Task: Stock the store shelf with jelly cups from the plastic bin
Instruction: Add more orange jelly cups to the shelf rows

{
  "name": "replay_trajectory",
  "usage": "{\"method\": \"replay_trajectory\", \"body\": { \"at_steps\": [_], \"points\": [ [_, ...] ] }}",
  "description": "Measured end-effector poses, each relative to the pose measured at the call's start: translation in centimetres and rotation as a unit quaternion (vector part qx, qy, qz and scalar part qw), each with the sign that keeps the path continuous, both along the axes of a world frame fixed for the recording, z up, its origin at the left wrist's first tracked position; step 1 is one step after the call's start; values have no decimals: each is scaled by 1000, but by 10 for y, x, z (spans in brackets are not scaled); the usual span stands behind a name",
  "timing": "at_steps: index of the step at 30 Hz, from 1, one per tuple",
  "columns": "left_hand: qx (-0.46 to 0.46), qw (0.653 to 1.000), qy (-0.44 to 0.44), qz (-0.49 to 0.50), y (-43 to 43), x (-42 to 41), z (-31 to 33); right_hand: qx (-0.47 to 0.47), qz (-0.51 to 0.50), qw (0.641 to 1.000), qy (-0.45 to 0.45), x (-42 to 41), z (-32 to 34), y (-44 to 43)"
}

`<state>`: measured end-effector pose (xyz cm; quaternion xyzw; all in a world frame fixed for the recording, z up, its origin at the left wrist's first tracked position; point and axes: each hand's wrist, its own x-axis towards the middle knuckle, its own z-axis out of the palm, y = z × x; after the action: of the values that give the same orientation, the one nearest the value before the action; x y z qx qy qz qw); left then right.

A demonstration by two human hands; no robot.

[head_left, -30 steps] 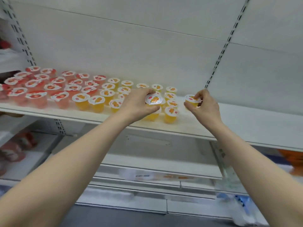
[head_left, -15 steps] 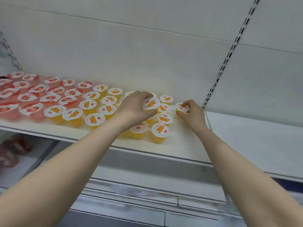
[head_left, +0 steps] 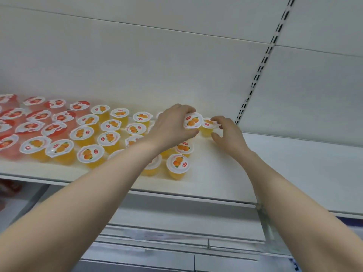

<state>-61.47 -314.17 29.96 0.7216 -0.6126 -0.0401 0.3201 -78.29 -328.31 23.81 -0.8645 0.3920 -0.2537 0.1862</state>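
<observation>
Rows of orange jelly cups and red jelly cups stand on the white store shelf. My left hand grips an orange jelly cup, tilted with its lid facing me, just above the shelf near the back wall. Right beside it stands another orange jelly cup at the back of the shelf, with my right hand curled around it, thumb and fingers at its sides. The plastic bin is out of view.
A slotted upright strip runs up the back panel right of my hands. The shelf stretches bare to the right. Lower shelves lie below, with red packs at the far left.
Both hands have reached deeper toward the back wall with their cups. The right hand's cup now stands on the shelf. The camera view has shifted right and closer.
</observation>
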Motion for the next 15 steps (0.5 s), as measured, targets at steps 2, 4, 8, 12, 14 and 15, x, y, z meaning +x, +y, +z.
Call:
{"method": "replay_trajectory", "body": {
  "at_steps": [2,4,8,12,14,15],
  "points": [
    [25,999,-44,-15,-15,-10,-5,-40,-2,999,15,-11,1,-2],
    [51,994,-95,-20,-29,-19,-12,-73,-20,997,29,-19,1,-2],
    [95,975,-201,-2,-46,-29,-28,-97,-40,992,69,-31,-2,-1],
    [100,969,-226,22,-54,-33,-35,-107,-45,990,85,-36,-1,0],
    [101,969,-224,22,-56,-34,-36,-107,-46,989,87,-36,1,2],
    [101,969,-225,22,-56,-35,-36,-107,-45,989,89,-36,2,3]
  ]
}}
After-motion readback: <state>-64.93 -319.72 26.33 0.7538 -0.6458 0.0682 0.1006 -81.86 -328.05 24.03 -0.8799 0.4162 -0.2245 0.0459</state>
